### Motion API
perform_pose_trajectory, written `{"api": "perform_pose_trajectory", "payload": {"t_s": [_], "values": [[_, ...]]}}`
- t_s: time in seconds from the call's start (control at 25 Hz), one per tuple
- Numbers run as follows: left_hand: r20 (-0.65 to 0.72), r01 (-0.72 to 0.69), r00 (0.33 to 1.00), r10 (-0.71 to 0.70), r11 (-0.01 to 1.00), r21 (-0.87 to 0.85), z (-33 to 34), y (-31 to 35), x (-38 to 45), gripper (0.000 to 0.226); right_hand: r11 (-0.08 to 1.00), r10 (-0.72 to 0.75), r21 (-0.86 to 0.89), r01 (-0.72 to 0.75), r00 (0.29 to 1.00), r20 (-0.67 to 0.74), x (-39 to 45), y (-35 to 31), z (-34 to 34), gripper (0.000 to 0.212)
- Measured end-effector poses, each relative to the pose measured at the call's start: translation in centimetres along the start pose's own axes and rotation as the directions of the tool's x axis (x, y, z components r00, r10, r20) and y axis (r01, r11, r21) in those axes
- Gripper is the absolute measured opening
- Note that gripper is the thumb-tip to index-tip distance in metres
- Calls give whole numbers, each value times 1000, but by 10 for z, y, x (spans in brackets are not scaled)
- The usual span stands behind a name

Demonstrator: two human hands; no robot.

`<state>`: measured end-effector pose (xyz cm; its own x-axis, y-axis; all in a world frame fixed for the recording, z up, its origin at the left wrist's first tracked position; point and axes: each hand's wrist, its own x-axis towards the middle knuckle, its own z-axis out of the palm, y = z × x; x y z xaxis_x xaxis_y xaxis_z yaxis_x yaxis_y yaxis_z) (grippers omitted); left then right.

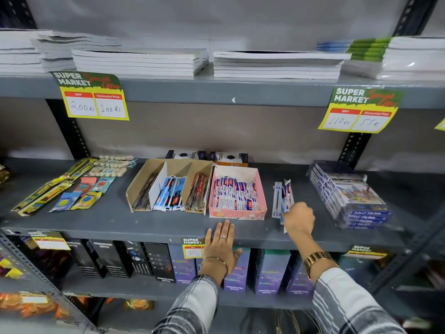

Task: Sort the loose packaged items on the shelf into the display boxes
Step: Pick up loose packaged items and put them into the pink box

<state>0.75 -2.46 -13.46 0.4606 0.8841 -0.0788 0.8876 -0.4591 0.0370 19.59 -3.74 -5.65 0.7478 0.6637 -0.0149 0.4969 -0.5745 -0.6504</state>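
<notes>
A pink display box (237,212) full of white-and-blue pen packets stands in the middle of the grey shelf (168,225). Left of it sits a brown cardboard box (134,189) with dividers, holding blue, red and dark packets. To the right of the pink box lie a few loose pen packets (277,198). My right hand (298,218) is closed around some of these packets (287,191), which stick up from the fist. My left hand (222,244) rests flat and open on the shelf's front edge, just below the pink box.
Loose yellow and coloured packets (65,189) lie at the left of the shelf. A stack of colour-set packs (349,196) sits at the right. Two dark boxes (207,155) stand behind the display boxes. Notebooks (277,65) fill the shelf above; bottle boxes (159,261) fill the shelf below.
</notes>
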Motion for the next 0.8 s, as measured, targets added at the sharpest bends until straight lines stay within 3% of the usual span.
{"api": "perform_pose_trajectory", "payload": {"t_s": [0.28,0.52,0.8], "values": [[89,-26,996,27,1000,-15,-12,0,-1,67,931,90,355,-85,996,4,-12,-8,-15,25],[138,-10,990,19,998,-62,-22,1,-1,62,820,47,571,-40,999,2,-21,-31,-30,19],[114,24,993,-12,994,-105,-24,-1,-2,62,793,-75,609,32,996,46,-28,-48,-28,20]]}}
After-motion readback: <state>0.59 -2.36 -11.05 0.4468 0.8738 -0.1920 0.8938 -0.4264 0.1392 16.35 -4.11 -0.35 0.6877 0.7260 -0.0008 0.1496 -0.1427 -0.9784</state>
